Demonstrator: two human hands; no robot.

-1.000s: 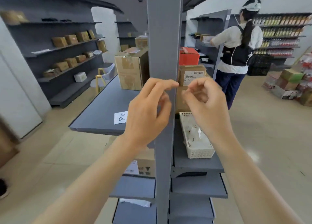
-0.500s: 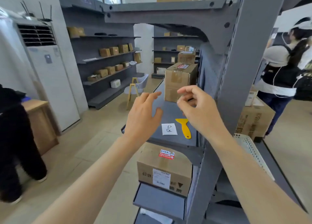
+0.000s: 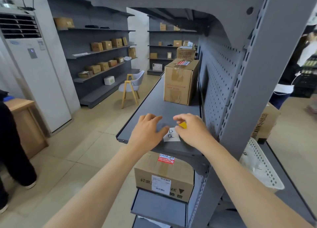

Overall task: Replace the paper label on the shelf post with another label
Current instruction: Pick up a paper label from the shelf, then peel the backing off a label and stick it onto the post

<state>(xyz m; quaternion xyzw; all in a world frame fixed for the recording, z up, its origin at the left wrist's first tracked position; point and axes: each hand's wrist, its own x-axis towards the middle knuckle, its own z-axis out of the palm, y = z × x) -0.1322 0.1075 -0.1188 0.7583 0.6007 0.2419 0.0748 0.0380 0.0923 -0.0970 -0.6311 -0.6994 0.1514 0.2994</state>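
Observation:
A white paper label with handwritten marks lies flat on the grey shelf board. My left hand rests on the board just left of it, fingers spread, thumb at the label's left edge. My right hand hovers over the label's right side, fingers curled. A bit of a yellow scraper shows between its thumb and forefinger, and the hand hides the remainder. Whether it grips anything is unclear. The grey shelf post stands at the right with no paper showing on it.
A tall taped carton stands further back on the same board. Another carton sits on the shelf below. A white plastic basket is right of the post. One person stands at the far left, another beyond the post.
My view has swung from the post to the shelf board on its left. Both hands have left the post and dropped to the label and scraper on the board.

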